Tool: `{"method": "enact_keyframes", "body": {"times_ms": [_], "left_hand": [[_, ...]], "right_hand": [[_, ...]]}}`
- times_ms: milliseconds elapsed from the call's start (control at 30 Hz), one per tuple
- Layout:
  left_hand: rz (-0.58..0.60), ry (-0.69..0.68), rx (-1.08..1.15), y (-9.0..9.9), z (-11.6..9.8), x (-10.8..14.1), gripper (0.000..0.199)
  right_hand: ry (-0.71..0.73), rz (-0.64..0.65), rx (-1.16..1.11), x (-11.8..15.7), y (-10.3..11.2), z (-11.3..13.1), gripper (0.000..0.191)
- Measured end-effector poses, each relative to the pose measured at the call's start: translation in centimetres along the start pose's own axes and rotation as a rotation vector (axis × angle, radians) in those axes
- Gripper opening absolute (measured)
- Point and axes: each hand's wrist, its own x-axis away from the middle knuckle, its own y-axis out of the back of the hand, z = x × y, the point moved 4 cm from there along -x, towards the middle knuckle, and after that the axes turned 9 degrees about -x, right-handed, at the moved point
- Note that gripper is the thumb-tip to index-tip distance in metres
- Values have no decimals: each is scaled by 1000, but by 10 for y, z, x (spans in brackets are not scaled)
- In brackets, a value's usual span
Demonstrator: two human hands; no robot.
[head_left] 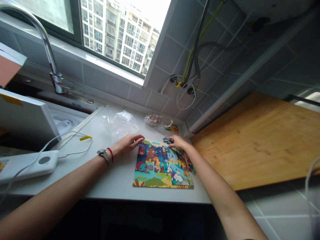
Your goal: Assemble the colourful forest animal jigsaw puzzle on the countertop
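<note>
A colourful jigsaw puzzle (155,165) with rabbits and other cartoon animals lies flat near the counter's front edge. My left hand (128,144) rests at its upper left corner, fingers stretched out and holding nothing. At the upper right of the puzzle, my right hand (178,142) pinches a dark blue puzzle piece (167,140) between thumb and fingers. Some loose pieces seem to lie under and beside my right wrist, partly hidden by the arm. Behind my right hand lies a small picture card or piece (173,128) in green and orange.
Crumpled clear plastic (122,125) and a clear bag with small items (155,119) lie toward the wall. To the left are a white power strip (45,163) with a cable, and a sink with a faucet (57,81). A wooden board (262,140) stands at the right.
</note>
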Motion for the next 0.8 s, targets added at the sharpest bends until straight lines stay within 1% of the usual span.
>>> {"method": "enact_keyframes", "body": {"times_ms": [133, 233, 333, 433, 533, 667, 800], "left_hand": [[1, -10, -2, -2, 0, 0, 49], [-2, -11, 1, -1, -1, 0, 48], [-4, -8, 4, 0, -1, 0, 46], [0, 0, 6, 0, -1, 0, 46], [9, 8, 4, 0, -1, 0, 46], [20, 15, 1, 0, 1, 1, 47], [28, 23, -5, -1, 2, 1, 47]], "right_hand": [[22, 74, 70, -4, 0, 0, 24], [43, 105, 75, -4, 1, -2, 18], [51, 113, 54, -6, 1, -4, 22], [53, 81, 23, -8, 2, -7, 32], [58, 58, -7, -7, 2, -9, 36], [75, 34, -36, 0, 2, -12, 38], [103, 26, -62, 13, 1, -16, 38]]}}
